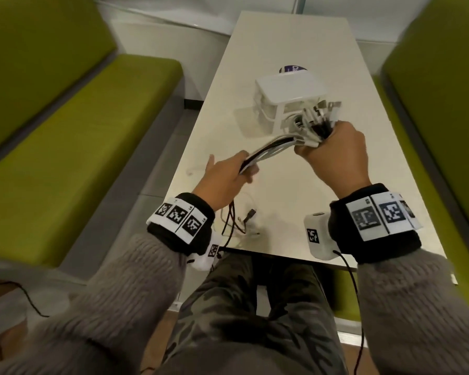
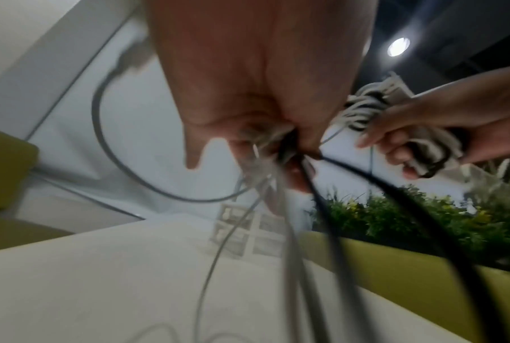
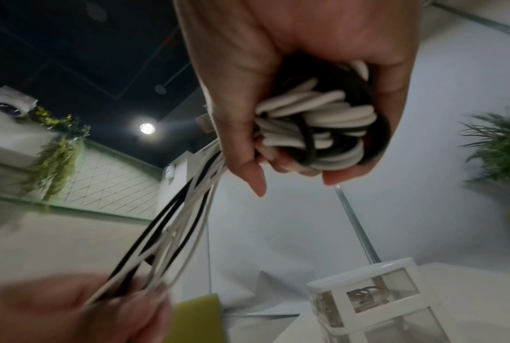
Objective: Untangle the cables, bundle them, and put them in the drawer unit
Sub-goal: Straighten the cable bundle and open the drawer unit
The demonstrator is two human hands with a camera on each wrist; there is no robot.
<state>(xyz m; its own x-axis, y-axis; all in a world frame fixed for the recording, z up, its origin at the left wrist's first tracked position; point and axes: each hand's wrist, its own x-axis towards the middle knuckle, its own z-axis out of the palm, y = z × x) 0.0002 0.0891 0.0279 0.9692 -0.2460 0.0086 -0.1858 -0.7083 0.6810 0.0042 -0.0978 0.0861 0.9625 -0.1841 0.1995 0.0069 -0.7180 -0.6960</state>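
My right hand (image 1: pixel 333 151) grips a coiled bundle of white and black cables (image 3: pixel 315 130), held up in front of the white drawer unit (image 1: pixel 290 90). From the coil a run of cable strands (image 1: pixel 271 147) stretches left and down to my left hand (image 1: pixel 228 177), which pinches them between thumb and fingers. Below my left hand the loose cable tails (image 1: pixel 236 220) hang onto the table, with plugs lying near the front edge. In the left wrist view the strands (image 2: pixel 306 208) pass blurred through my left hand (image 2: pixel 283 148). In the right wrist view a small coil shows inside one drawer (image 3: pixel 365 299).
The long cream table (image 1: pixel 282 44) runs between green benches (image 1: pixel 73 131) on the left and right. A purple and white round item (image 1: pixel 293 69) lies behind the drawer unit. Plants stand past the right bench (image 2: pixel 423 220).
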